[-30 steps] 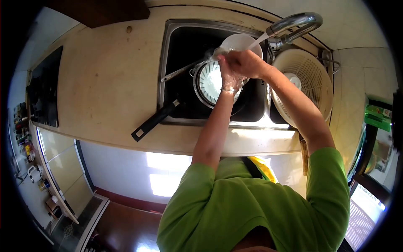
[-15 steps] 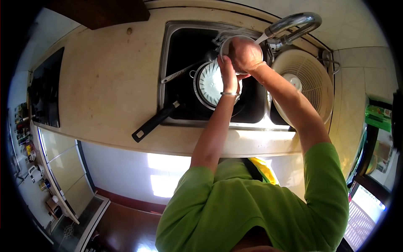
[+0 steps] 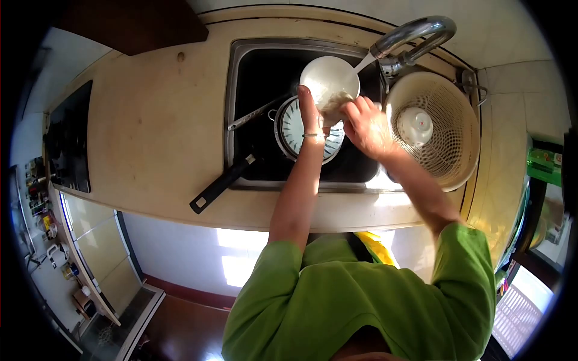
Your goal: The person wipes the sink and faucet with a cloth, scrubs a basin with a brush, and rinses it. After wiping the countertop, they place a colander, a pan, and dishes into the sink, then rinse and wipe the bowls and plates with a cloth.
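Note:
A white bowl [image 3: 328, 73] is tilted over the sink, its inside facing me, beside the stream from the faucet [image 3: 415, 30]. My left hand [image 3: 309, 113] grips it at the near left rim, thumb up along the edge. A pale, crumpled cloth [image 3: 337, 108] is bunched against the bowl's near right rim. My right hand [image 3: 368, 127] has its fingers closed on that cloth. Below my hands a dish with dark radial stripes [image 3: 291, 127] sits in a round metal pot in the sink; my left wrist partly covers it.
A black pan handle [image 3: 223, 183] juts over the front edge of the sink [image 3: 233, 78]. A long utensil handle [image 3: 256, 114] leans on its left rim. To the right stands a cream colander [image 3: 462, 129] with a small white bowl [image 3: 414, 126] inside. Countertop [image 3: 150, 132] stretches left.
My right hand has come out of the bowl to its near right rim, bringing the cloth into view. The bowl has shifted slightly left and turned its inside toward me.

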Motion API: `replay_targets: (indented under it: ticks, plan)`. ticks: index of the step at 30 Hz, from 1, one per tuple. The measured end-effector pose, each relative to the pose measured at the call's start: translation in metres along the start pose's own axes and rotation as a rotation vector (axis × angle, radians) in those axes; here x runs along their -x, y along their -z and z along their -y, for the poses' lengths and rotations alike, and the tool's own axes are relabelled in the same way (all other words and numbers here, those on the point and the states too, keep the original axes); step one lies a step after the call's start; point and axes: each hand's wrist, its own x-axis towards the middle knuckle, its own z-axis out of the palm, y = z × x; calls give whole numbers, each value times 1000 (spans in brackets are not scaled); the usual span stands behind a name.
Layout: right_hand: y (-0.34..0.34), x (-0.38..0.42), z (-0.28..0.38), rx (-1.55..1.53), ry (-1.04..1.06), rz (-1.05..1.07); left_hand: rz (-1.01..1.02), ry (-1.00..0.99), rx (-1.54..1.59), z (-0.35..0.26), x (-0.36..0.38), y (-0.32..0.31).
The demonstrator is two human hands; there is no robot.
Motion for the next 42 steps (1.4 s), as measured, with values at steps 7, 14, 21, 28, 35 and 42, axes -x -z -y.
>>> replay_targets:
  ticks: [7,14,21,28,35,42]
  plan:
    - [-77,1,10,-743,-533,-827,-106,215,38,18,-2,17]
    - [-83,-37,-27,-1505,-675,-914,-162,107,-149,-5,4,23]
    - [-87,-7,9,-1168,-516,-674,-179,113,-268,-29,-14,6]
    - [-56,-39,-33,-1388,-441,-529,9,170,-495,-43,-14,18]
    - [-68,-79,-64,-1638,-137,58,196,384,-664,-60,-16,6]
    - [-88,-71,-22,-2730,-447,-77,237,158,-730,-38,-20,12]
